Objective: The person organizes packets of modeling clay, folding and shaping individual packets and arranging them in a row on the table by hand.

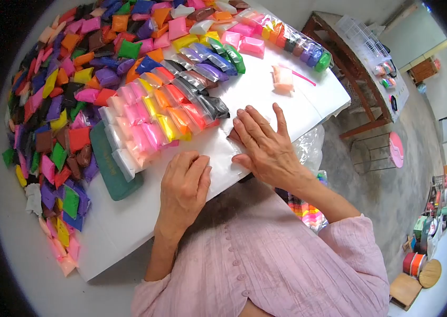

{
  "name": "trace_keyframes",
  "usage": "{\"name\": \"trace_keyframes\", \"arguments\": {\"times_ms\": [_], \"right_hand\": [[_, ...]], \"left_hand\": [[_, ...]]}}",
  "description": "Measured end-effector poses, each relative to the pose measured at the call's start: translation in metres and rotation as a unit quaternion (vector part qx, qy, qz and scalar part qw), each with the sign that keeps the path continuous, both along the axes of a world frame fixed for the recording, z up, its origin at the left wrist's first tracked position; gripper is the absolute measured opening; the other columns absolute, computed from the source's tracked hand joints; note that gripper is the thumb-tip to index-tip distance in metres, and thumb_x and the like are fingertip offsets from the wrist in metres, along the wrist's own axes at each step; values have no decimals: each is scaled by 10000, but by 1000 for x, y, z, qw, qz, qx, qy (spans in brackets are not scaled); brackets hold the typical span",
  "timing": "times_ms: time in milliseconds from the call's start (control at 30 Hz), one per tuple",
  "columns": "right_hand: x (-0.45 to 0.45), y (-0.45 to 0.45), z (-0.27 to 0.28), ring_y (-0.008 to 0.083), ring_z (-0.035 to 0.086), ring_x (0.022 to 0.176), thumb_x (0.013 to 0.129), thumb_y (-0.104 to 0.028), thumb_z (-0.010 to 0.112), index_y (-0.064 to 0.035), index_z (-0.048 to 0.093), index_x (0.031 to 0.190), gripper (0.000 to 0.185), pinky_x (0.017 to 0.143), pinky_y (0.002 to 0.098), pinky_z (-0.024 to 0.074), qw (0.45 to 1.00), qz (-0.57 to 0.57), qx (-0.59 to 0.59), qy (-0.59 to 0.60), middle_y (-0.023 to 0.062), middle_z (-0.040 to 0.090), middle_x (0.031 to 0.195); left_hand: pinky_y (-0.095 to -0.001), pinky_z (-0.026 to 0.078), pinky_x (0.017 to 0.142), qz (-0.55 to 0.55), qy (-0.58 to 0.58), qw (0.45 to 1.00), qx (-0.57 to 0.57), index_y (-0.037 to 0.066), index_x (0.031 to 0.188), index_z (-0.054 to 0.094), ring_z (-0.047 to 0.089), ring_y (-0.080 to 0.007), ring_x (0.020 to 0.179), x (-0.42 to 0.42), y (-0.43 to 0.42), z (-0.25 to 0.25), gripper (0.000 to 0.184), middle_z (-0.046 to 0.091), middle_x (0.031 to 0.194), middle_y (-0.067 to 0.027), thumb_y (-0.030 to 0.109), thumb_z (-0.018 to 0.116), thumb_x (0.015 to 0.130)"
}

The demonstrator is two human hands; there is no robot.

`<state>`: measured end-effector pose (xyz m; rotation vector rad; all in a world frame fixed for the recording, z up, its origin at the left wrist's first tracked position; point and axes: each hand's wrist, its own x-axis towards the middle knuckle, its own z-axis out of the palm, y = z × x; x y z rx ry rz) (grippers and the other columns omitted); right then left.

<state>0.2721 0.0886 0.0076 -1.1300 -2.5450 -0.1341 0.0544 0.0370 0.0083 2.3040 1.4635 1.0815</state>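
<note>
My left hand [185, 182] rests on the white tabletop [128, 227] near its front edge, fingers curled under; whatever they may hold is hidden. To the right, my right hand [265, 141] lies flat with fingers stretched and thumb apart. A bit of a brown packet [234, 136] peeks out beneath its fingertips, mostly covered. Just beyond both hands are neat overlapping rows of small clear packets [152, 113] filled with coloured soft material, from white and pink to yellow, orange, red and black. A dark green case [111, 164] lies along the rows' left end.
A big heap of loose coloured packets [75, 79] covers the table's left and far side. A long clear bag of rolled colours [292, 39] lies at the back right, near a peach packet [283, 79] and a pink stick [304, 77]. A stool [395, 149] stands on the floor.
</note>
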Motion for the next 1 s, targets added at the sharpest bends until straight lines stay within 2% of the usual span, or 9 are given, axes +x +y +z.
{"name": "trace_keyframes", "arguments": {"times_ms": [267, 400, 567, 667, 767, 800, 900, 1000], "right_hand": [[20, -6, 8, 325, 318, 1440, 910, -355, 604, 41, 389, 1429, 688, 1167, 640, 72, 998, 9, -46, 41, 211, 372, 1511], [19, -6, -10, 319, 334, 1431, 932, -335, 580, 25, 396, 1430, 642, 1168, 633, 78, 997, 5, -44, 70, 189, 388, 1506], [25, 0, -4, 310, 347, 1426, 934, -280, 589, -1, 418, 1427, 592, 1160, 624, 127, 999, 7, -35, 35, 158, 403, 1506], [32, 0, -2, 331, 419, 1360, 891, -223, 643, -10, 491, 1344, 524, 1138, 631, 169, 988, 4, -39, 148, 178, 467, 1427], [34, -12, -6, 340, 500, 1229, 825, -206, 706, -23, 567, 1172, 416, 1106, 635, 218, 972, -70, 27, 223, 174, 534, 1287], [32, -14, -7, 335, 510, 1192, 805, -205, 722, -30, 572, 1117, 388, 1096, 635, 231, 973, -79, 30, 214, 166, 540, 1247], [17, -16, -14, 310, 528, 1104, 750, -220, 761, -54, 583, 943, 311, 1084, 632, 248, 973, -104, 31, 204, 128, 554, 1147], [7, -14, -11, 307, 519, 1103, 745, -212, 754, -56, 580, 929, 297, 1092, 632, 231, 972, -101, 53, 206, 117, 550, 1129]], "left_hand": [[-408, 472, 802, -1, -9, 1000, 0, -12, 1015, 622, 577, -321, 902, -2, 0, 0, 188, 566, 982, -135, 20, 658, 834], [-401, 484, 804, 8, 4, 1000, -5, -26, 1013, 634, 597, -326, 918, 0, -3, 3, 159, 587, 986, -154, 33, 637, 865], [-425, 474, 844, 20, 57, 998, -20, -20, 1091, 601, 582, -341, 964, 9, -10, 18, 264, 573, 1045, -167, 64, 659, 847], [-433, 468, 856, 28, 52, 998, -15, -26, 1161, 560, 573, -353, 987, 23, -1, 16, 349, 560, 1067, -172, 63, 660, 839], [-445, 469, 834, 34, 26, 999, -13, -28, 1204, 546, 572, -376, 982, 40, 14, 12, 359, 556, 1061, -186, 69, 624, 868], [-450, 470, 822, 37, 16, 999, -12, -27, 1214, 545, 572, -386, 977, 45, 19, 10, 353, 555, 1057, -192, 73, 608, 881], [-465, 464, 797, 52, 63, 997, 10, -17, 1160, 558, 564, -376, 955, 54, 33, -1, 298, 538, 1016, -182, 78, 611, 883], [-437, 466, 810, 58, 76, 995, 36, 9, 948, 541, 568, -339, 917, 57, 37, -2, 152, 518, 931, -154, 59, 641, 845]]}}
